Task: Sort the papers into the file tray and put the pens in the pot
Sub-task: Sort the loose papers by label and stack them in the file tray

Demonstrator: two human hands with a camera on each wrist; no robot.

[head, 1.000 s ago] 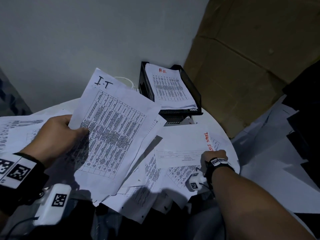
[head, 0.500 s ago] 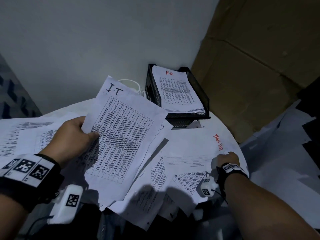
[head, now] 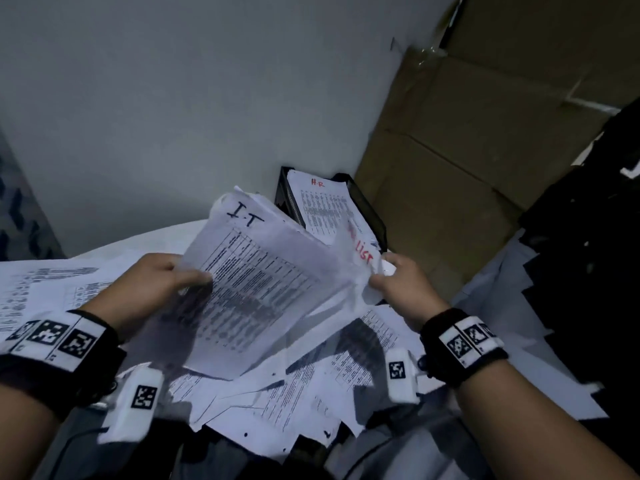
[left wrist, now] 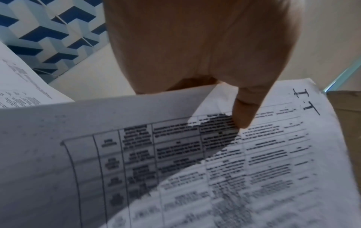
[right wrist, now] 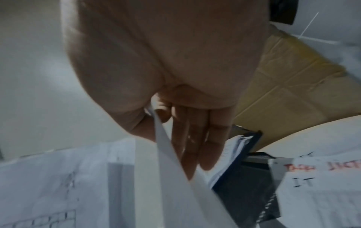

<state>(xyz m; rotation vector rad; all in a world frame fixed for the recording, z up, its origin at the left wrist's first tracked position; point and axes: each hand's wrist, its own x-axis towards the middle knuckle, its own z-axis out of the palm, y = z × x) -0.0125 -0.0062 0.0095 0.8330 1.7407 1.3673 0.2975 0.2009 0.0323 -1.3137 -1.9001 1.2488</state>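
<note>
My left hand (head: 166,282) grips a stack of white printed sheets headed "I.T" (head: 256,282), thumb (left wrist: 244,114) pressed on the top sheet (left wrist: 215,162), holding it tilted above the table. My right hand (head: 391,285) pinches a sheet with red lettering (head: 360,254) by its edge and holds it up beside the stack; in the right wrist view that sheet (right wrist: 175,169) runs between thumb and fingers (right wrist: 195,138). The black mesh file tray (head: 370,216) stands at the back against the wall, with papers headed "H.R" (head: 322,202) in it. No pens or pot show.
Loose printed papers (head: 304,386) cover the round white table (head: 114,244). More sheets (head: 38,289) lie at the left. Cardboard boxes (head: 467,140) lean against the wall at the right, with black and white sheets (head: 571,271) beside them.
My right hand has lifted the red-lettered sheet off the table and brought it up next to the I.T stack. The left hand has raised its stack slightly toward the tray.
</note>
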